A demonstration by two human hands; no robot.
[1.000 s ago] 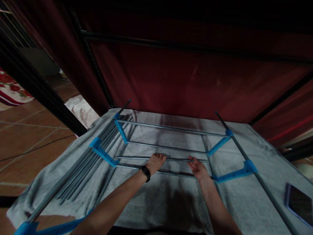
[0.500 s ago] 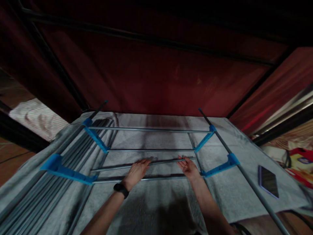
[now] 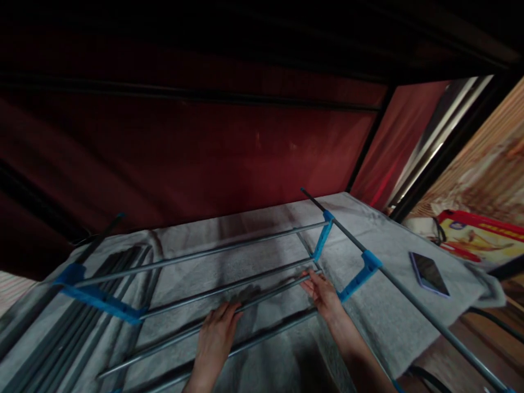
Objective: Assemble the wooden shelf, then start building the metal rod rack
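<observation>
A loose grey metal tube point(image 3: 270, 295) slants across the middle of the head view, its near end low on the left. My left hand point(image 3: 216, 334) has its fingers closed around the tube's middle. Close to the tube's right end, my right hand point(image 3: 322, 293) pinches it. Around them lies a frame of grey tubes joined by blue plastic brackets, one on the left point(image 3: 102, 303) and one nearest my right hand point(image 3: 360, 277). A fixed crossbar point(image 3: 221, 290) runs just beyond the held tube, and another passes beneath my wrists.
Several grey tubes point(image 3: 61, 333) lie bundled at the left on a grey cloth point(image 3: 393, 322) covering the table. A phone point(image 3: 429, 274) rests on the cloth at the right. Past it sits a red and yellow package point(image 3: 478, 234). A dark red panel point(image 3: 229, 158) stands behind.
The view has turned to the right and tilted. Both hands keep hold of the loose tube; its right end has come near the far right bracket.
</observation>
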